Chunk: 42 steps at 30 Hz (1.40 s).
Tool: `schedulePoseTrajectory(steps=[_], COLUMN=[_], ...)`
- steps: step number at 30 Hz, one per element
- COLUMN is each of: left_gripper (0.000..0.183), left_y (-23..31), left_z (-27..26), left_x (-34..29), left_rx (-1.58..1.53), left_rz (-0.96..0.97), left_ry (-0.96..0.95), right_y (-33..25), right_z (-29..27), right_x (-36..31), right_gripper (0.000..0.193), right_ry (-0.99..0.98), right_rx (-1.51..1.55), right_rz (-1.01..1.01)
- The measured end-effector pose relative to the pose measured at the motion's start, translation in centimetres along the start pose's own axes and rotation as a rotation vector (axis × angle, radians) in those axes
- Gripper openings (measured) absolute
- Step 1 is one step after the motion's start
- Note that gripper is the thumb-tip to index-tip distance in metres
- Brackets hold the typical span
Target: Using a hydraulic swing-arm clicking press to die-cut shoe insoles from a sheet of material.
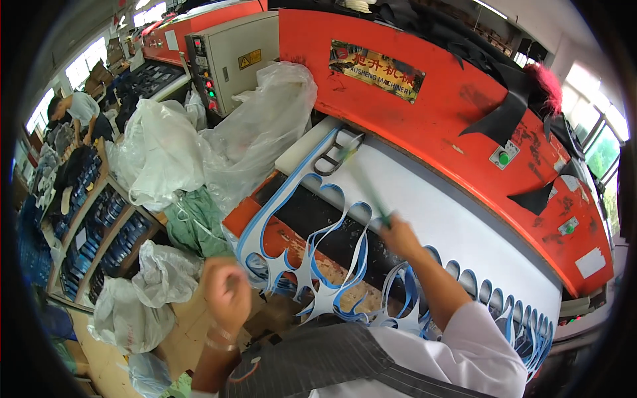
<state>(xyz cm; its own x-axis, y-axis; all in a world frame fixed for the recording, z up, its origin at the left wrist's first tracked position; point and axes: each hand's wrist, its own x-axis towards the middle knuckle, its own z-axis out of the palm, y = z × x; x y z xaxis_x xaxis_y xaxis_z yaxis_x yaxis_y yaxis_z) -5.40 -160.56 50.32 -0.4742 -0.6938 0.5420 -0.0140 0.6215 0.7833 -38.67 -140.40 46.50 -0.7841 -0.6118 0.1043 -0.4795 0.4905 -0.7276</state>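
Dark green, slim and motion-blurred, the rod slants over the white worktable, long axis running from the person's right hand, fingers wrapped round its near end, away up-left to the cutting die. Left hand: fingers curled, contents unclear, near the blue-and-white cut-out sheet.

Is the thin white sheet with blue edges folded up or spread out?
Spread out: the thin white blue-edged sheet stretches along the front of the long red machine, its cut-out near part hanging in loose loops.
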Motion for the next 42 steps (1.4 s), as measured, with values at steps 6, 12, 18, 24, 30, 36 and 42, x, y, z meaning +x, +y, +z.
schedulePoseTrajectory(steps=[6, 12, 18, 24, 30, 36, 42], left_gripper=[0.010, 0.012, 0.010, 0.012, 0.013, 0.026, 0.024], left_y=[-9.3, -13.2, -12.7, -14.9, -17.1, -17.9, -20.0], left_z=[12.2, 16.0, 15.5, 13.6, 10.4, 7.6, 6.8], left_x=[6.1, 4.5, 4.6, 6.3, 7.3, 15.5, 24.1], left_rx=[0.060, 0.141, 0.198, 0.093, 0.026, -0.212, -0.128], left_rz=[0.303, 0.347, 0.321, 0.345, 0.286, 0.186, 0.179], left_ry=[-0.445, -0.711, -0.708, -0.691, -0.920, -0.827, -0.390], right_y=[-2.5, -2.3, -8.5, -7.3, -13.2, -20.0, -10.4], right_z=[-1.1, -0.8, 11.3, 9.9, 15.5, 8.9, 13.9], right_x=[-1.2, 2.5, 6.2, 8.3, 8.4, 6.1, 1.0], right_gripper=[0.018, 0.015, 0.019, 0.016, 0.018, 0.018, 0.028], right_ry=[-0.185, 0.229, 0.163, 0.468, 0.261, 0.141, 0.314], right_rx=[0.873, 1.719, 1.360, 1.675, 1.140, 0.912, -0.061], right_rz=[0.654, 0.544, 0.769, 0.730, 0.833, 0.498, 0.287])
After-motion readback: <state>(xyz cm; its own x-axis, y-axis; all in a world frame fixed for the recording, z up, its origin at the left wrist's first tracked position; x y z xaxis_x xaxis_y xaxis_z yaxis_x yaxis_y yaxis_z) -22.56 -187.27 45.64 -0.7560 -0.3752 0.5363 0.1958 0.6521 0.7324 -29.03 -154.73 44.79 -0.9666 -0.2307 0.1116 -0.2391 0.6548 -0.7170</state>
